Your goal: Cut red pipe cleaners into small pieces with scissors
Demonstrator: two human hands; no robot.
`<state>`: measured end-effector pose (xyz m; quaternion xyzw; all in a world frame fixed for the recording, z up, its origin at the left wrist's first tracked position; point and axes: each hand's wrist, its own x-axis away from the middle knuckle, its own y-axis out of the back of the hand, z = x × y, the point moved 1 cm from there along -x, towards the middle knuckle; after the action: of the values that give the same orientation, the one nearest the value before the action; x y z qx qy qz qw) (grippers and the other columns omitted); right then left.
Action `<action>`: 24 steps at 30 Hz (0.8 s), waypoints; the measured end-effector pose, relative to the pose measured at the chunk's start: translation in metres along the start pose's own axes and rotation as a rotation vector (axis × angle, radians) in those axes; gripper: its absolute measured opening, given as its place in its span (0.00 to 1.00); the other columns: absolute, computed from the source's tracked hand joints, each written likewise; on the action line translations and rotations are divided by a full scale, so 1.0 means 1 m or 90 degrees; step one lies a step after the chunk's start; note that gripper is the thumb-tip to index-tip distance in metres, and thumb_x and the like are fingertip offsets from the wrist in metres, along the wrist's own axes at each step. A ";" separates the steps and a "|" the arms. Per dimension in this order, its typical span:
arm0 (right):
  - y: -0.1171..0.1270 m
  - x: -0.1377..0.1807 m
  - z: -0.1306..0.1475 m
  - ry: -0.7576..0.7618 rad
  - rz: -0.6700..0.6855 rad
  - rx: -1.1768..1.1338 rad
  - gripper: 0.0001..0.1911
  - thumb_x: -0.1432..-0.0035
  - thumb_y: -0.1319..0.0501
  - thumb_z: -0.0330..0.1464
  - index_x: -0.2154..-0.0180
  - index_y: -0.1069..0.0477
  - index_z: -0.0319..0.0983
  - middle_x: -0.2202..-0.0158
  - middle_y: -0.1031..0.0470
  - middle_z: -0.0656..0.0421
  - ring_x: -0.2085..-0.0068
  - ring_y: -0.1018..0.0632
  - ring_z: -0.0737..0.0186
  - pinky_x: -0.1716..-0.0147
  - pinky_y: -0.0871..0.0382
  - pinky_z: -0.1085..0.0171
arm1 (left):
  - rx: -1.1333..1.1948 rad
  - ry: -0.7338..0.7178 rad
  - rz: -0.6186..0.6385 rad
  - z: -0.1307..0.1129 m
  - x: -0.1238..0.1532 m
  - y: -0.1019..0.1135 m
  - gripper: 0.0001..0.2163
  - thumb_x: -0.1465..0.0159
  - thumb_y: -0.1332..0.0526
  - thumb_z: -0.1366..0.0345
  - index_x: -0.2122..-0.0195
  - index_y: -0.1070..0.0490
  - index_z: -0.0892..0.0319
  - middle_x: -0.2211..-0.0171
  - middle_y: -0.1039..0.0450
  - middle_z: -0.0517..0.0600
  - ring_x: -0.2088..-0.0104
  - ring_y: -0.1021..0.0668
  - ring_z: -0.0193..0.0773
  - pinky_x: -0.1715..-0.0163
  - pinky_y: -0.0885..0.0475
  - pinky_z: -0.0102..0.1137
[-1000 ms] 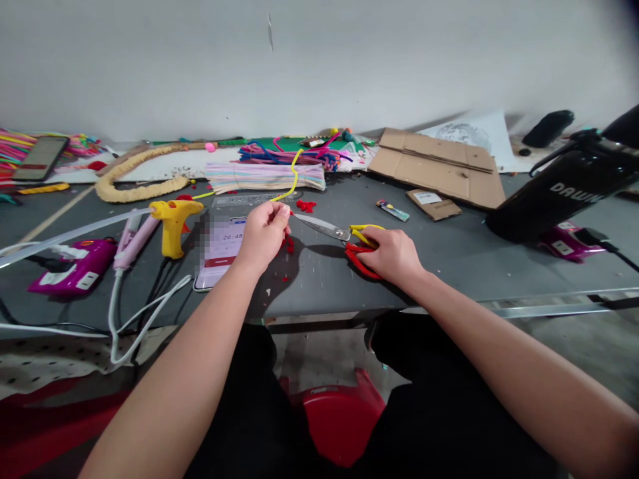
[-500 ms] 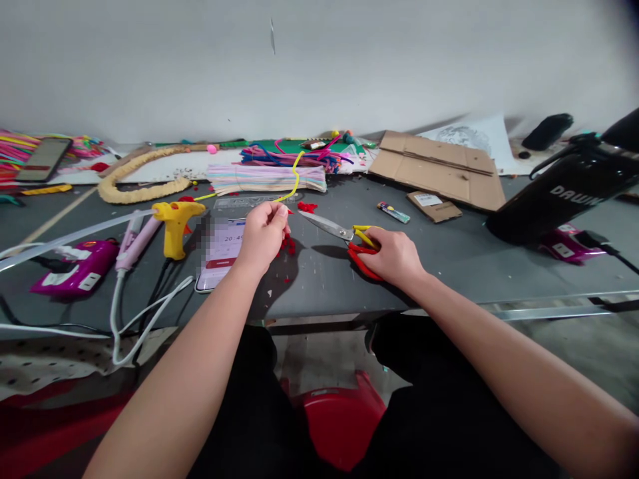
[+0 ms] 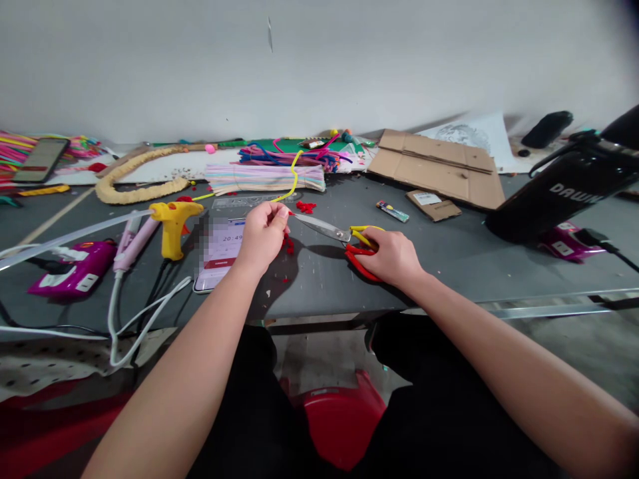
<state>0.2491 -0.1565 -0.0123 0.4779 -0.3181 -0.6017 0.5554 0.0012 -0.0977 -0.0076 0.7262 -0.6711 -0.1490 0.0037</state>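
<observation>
My left hand (image 3: 264,233) is closed in a pinch, with a small red piece (image 3: 290,213) just showing at the fingertips. Most of that piece is hidden by the fingers. My right hand (image 3: 394,256) grips scissors (image 3: 324,226) by their red and yellow handles. The blades point left and look nearly closed, their tips right at the red piece. Red fuzzy scraps (image 3: 305,208) lie just behind the blades, and more sit below my left fingers. A bent yellow pipe cleaner (image 3: 294,176) rises behind my left hand; whether the hand touches it I cannot tell.
Left of my hands are a phone (image 3: 219,256), a yellow glue gun (image 3: 174,226) and a purple power strip (image 3: 74,269) with cables. Pastel pipe cleaners (image 3: 264,178) lie behind. Rightward are a lighter (image 3: 392,211), cardboard (image 3: 439,166) and a black bottle (image 3: 554,193).
The scissors have shifted slightly left, bringing their tips up to the red piece at my left fingertips. My left hand has stayed nearly in place.
</observation>
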 end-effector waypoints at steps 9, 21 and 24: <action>0.001 0.000 0.001 -0.009 0.005 0.004 0.15 0.48 0.41 0.47 0.68 0.26 0.43 0.71 0.23 0.58 0.71 0.27 0.59 0.75 0.51 0.64 | -0.008 -0.009 -0.001 0.000 0.000 0.000 0.06 0.38 0.39 0.62 0.68 0.30 0.58 0.79 0.32 0.46 0.78 0.31 0.31 0.76 0.36 0.27; -0.001 -0.001 -0.001 -0.001 -0.001 0.002 0.16 0.48 0.40 0.48 0.67 0.26 0.43 0.70 0.22 0.57 0.71 0.27 0.59 0.75 0.51 0.65 | -0.005 -0.003 -0.006 0.000 0.000 0.000 0.05 0.39 0.39 0.63 0.67 0.29 0.59 0.79 0.33 0.46 0.78 0.31 0.31 0.76 0.36 0.27; 0.000 0.000 0.000 -0.002 0.002 0.003 0.16 0.48 0.41 0.48 0.68 0.26 0.43 0.71 0.23 0.57 0.71 0.27 0.59 0.75 0.51 0.65 | -0.006 -0.005 -0.009 0.000 0.000 0.000 0.05 0.39 0.39 0.62 0.67 0.29 0.59 0.79 0.33 0.45 0.78 0.30 0.31 0.76 0.36 0.27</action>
<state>0.2494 -0.1560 -0.0126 0.4778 -0.3209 -0.6010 0.5545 0.0010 -0.0977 -0.0073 0.7304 -0.6653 -0.1546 0.0035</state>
